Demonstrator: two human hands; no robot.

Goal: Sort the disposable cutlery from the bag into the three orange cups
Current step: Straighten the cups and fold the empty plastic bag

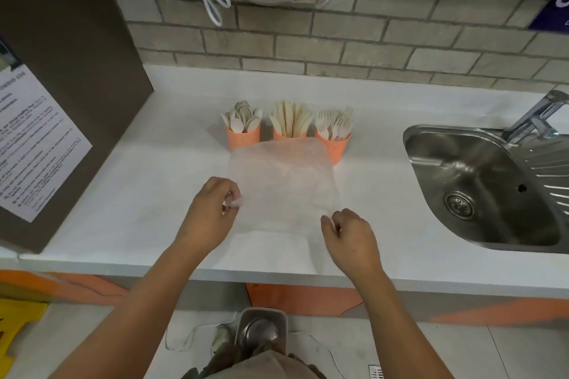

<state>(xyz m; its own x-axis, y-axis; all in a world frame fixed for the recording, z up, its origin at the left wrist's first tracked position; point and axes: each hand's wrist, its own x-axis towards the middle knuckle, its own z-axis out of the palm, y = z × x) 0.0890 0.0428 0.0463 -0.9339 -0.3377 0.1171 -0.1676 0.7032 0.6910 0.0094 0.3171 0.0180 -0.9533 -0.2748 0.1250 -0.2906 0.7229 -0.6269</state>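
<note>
Three orange cups stand in a row at the back of the white counter (123, 188). The left cup (243, 139) holds wooden spoons, the middle cup (289, 134) holds knives, and the right cup (335, 144) holds forks. A thin, translucent white bag (284, 184) is held flat and lifted in front of the cups, hiding their lower parts. It looks empty. My left hand (209, 215) pinches the bag's near left corner. My right hand (351, 235) pinches its near right corner.
A steel sink (480, 188) with a tap (542, 115) lies at the right. A brown box with a printed notice (34, 144) stands at the left. Behind the cups is a brick wall (338, 40). A pedal bin (261, 332) sits on the floor below the counter edge.
</note>
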